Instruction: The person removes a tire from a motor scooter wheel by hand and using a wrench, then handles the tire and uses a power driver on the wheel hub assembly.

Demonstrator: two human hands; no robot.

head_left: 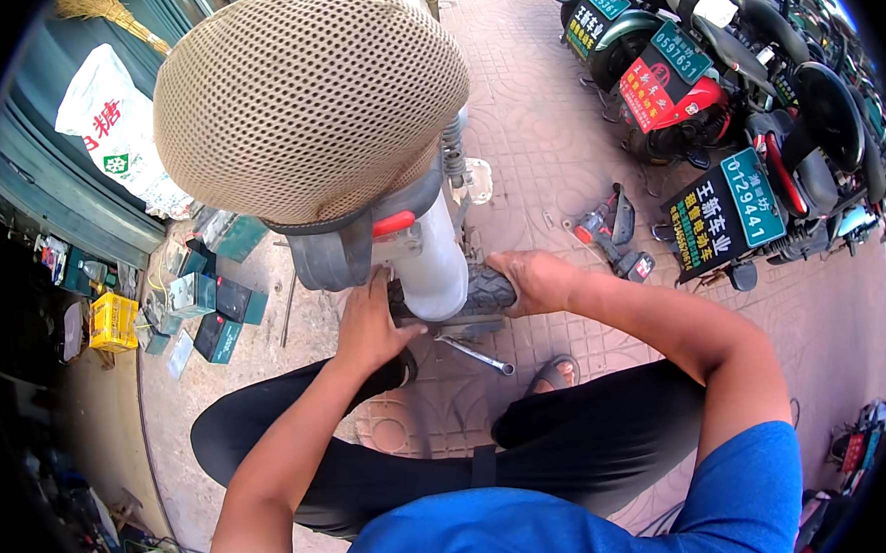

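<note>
Closest are the blue shirt (487, 535) and black trousers (601, 418), knees spread wide. Just short of the wheel, a silver wrench (475, 355) lies on the paving. Beyond it, the dark tyre (491, 290) sits under a pale mudguard (440, 262), between both hands. The right hand (531, 281) is curled firmly onto the tyre's right side; the left hand (369, 323) is at its left, thumb spread (the fingertips are hidden, so I cannot tell whether it grips). A mesh-covered seat (308, 98) rises above; parked scooters (685, 109) line the far right.
</note>
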